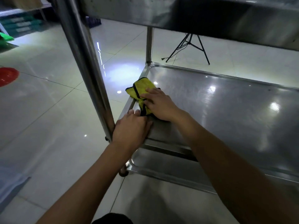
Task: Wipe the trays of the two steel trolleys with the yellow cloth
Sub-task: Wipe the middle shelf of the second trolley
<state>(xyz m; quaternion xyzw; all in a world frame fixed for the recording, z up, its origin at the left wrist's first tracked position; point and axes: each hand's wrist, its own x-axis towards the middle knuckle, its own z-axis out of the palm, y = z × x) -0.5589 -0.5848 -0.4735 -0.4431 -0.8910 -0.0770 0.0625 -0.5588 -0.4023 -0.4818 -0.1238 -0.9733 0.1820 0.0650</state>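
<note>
Forearms of mine fill the near view, reaching into the trolley. My right hand [159, 105] lies flat on the cloth [142, 92], fingers straight and spread, pressing it down rather than clutching it, so the whole pad rubs the steel. My left hand [131, 128] sits at the near left corner of the tray [226, 101], fingers curled over its rim, thumb side by the post [90, 75]; I judge that I hold there to keep the trolley from rolling as I push. That puts the cloth under my right palm and just beyond my left fingertips, bunched against the tray's left edge and partly spilling over it. Most of the tray stretches away to the right. Another tray [210, 13] hangs overhead, and a tripod [189, 46] stands on the floor [48, 97] beyond.
</note>
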